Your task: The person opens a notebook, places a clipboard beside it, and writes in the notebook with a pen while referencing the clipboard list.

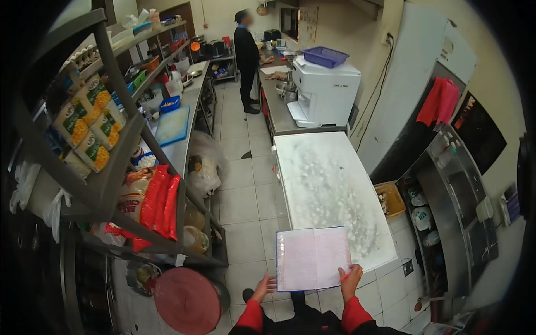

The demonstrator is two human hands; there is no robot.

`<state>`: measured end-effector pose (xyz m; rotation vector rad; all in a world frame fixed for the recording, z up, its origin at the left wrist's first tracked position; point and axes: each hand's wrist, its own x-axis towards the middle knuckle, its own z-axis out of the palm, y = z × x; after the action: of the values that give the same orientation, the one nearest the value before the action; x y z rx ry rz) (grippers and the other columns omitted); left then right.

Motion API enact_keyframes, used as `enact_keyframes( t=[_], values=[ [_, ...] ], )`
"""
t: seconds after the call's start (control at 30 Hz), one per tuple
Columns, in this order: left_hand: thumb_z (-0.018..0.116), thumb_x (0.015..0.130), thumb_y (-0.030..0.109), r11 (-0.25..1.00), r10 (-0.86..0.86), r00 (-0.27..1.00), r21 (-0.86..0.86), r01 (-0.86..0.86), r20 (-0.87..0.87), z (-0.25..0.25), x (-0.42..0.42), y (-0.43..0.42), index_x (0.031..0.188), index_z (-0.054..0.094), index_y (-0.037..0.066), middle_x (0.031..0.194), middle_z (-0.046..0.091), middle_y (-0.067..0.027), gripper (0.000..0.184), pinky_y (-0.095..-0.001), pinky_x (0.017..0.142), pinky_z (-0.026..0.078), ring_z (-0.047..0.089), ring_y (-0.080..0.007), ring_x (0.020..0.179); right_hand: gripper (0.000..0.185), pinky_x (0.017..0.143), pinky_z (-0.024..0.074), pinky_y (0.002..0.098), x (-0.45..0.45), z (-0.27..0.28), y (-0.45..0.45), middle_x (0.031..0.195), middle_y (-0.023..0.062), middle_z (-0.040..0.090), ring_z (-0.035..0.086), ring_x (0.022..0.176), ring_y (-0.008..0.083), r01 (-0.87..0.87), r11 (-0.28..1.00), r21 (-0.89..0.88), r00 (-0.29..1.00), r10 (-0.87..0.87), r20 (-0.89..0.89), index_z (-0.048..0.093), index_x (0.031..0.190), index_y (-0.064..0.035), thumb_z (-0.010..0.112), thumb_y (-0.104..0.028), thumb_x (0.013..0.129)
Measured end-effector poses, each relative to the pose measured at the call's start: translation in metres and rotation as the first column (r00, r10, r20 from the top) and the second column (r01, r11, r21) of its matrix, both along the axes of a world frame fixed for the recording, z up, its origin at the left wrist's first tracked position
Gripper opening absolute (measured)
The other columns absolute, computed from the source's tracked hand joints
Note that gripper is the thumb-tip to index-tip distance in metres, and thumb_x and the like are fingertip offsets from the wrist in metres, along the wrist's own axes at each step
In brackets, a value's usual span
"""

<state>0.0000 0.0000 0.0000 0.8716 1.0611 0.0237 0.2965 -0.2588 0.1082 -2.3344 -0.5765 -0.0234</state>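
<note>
An open notebook with blue cover edges and lined, pinkish pages is held in front of me, overlapping the near edge of a white chest freezer lid. My right hand grips its lower right corner, with the thumb over the page. A small red, pen-like item shows at that thumb. Beside the lower left edge of the notebook is my left hand, fingers stretched toward it. Whether those fingertips touch the cover is hard to make out. Both arms wear red cuffs.
A white machine bearing a purple basket stands beyond the freezer. A person in dark clothes is at the far counter. Loaded shelves line the left, above a red round lid. A yellow crate sits right.
</note>
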Motion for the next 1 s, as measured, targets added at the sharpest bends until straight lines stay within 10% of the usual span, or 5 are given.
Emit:
enact_keyframes(
  t=[0.3, 0.4, 0.67, 0.9, 1.0],
  values=[
    [0.04, 0.107, 0.078, 0.922, -0.386, 0.854, 0.146, 0.357, 0.349, 0.155, 0.064, 0.075, 0.155, 0.057, 0.004, 0.142, 0.069, -0.0124, 0.091, -0.0391, 0.101, 0.055, 0.068, -0.0267, 0.12, 0.051, 0.087, 0.0546, 0.0459, -0.068, -0.027, -0.019, 0.103, 0.0176, 0.067, 0.068, 0.094, 0.0346, 0.523, 0.852, 0.029, 0.849, -0.519, -0.096, 0.06, 0.114, 0.0005, 0.094, -0.019, 0.081],
    [0.042, 0.107, 0.077, 0.839, -0.541, 0.734, 0.319, 0.44, 0.41, 0.193, 0.078, 0.075, 0.156, 0.057, 0.004, 0.143, 0.068, -0.0124, 0.089, -0.0395, 0.102, 0.054, 0.065, -0.0263, 0.124, 0.023, 0.052, 0.0503, 0.0326, -0.076, 0.014, -0.005, 0.077, -0.0006, 0.064, 0.058, 0.06, 0.0112, 0.538, 0.816, 0.211, 0.716, -0.31, -0.625, 0.068, 0.091, -0.0064, 0.083, -0.024, 0.092],
    [0.065, 0.109, 0.044, 0.522, -0.844, 0.449, 0.638, 0.566, 0.293, 0.175, 0.13, 0.088, 0.138, 0.07, 0.003, 0.132, 0.072, -0.0151, 0.05, -0.041, 0.107, 0.05, 0.066, -0.0285, 0.123, 0.022, 0.058, 0.0581, 0.0306, -0.065, 0.05, 0.101, 0.094, 0.0036, 0.078, 0.071, 0.072, 0.0129, 0.347, 0.842, 0.413, 0.615, 0.128, -0.778, 0.077, 0.116, -0.0018, 0.072, -0.02, 0.103],
    [0.061, 0.11, 0.05, 0.296, -0.539, 0.841, 0.922, 0.251, -0.056, 0.136, 0.203, 0.268, 0.136, 0.069, 0.003, 0.139, 0.067, -0.0164, 0.054, -0.0427, 0.111, 0.048, 0.061, -0.0304, 0.132, 0.031, 0.075, 0.0605, 0.0292, 0.002, 0.082, 0.272, 0.106, 0.0059, 0.079, 0.075, 0.087, 0.0129, 0.287, 0.788, 0.545, 0.621, 0.28, -0.732, 0.074, 0.125, 0.0013, 0.073, -0.018, 0.101],
    [0.058, 0.111, 0.052, 0.851, -0.163, 0.976, 0.521, 0.066, 0.144, 0.139, 0.24, 0.345, 0.139, 0.063, -0.005, 0.121, 0.075, -0.0155, 0.064, -0.0389, 0.105, 0.053, 0.07, -0.0267, 0.119, 0.035, 0.082, 0.0565, 0.0274, 0.046, 0.094, 0.349, 0.105, 0.0043, 0.077, 0.07, 0.091, 0.0103, -0.074, 0.804, 0.59, 0.572, 0.519, -0.635, 0.073, 0.125, 0.0049, 0.072, -0.017, 0.099]
  ],
)
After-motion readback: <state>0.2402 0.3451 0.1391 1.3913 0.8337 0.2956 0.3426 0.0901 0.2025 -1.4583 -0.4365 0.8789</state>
